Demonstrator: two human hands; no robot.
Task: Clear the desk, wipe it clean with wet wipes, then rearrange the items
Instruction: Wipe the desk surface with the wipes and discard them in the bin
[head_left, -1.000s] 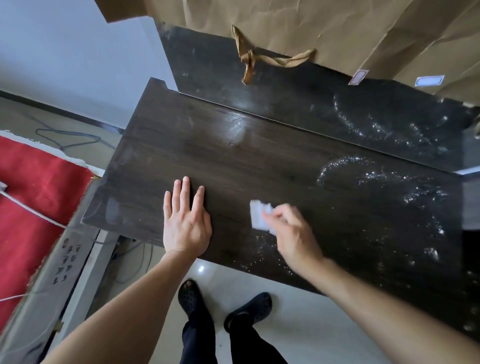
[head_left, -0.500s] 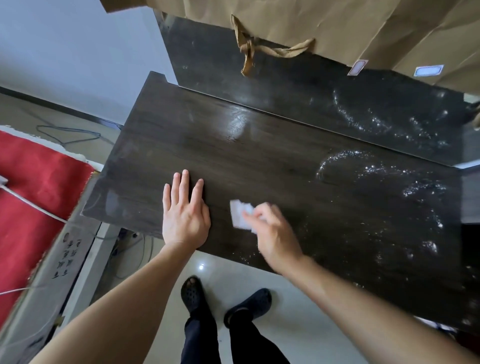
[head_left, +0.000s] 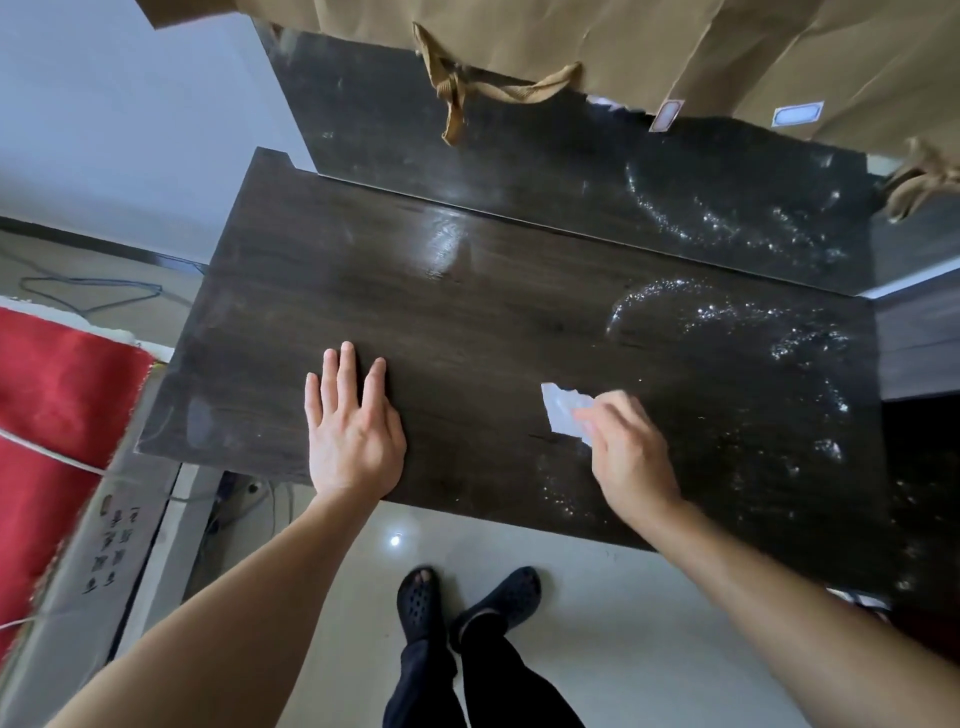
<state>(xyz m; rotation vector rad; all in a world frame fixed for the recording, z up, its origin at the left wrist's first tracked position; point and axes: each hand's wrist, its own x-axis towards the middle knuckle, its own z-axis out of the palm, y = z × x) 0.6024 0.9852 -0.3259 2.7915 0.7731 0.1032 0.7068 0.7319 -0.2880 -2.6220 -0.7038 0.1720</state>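
Now the left hand (head_left: 353, 441) lies flat with straight fingers on the dark desk (head_left: 467, 322), and the right hand (head_left: 631, 457) pinches a white wet wipe (head_left: 563, 413) against it

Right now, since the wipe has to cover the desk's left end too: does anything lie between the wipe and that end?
Yes: the left hand lies flat on the desk, directly between the wet wipe pinched by the right hand and the left end. Nothing else visible lies on that stretch.
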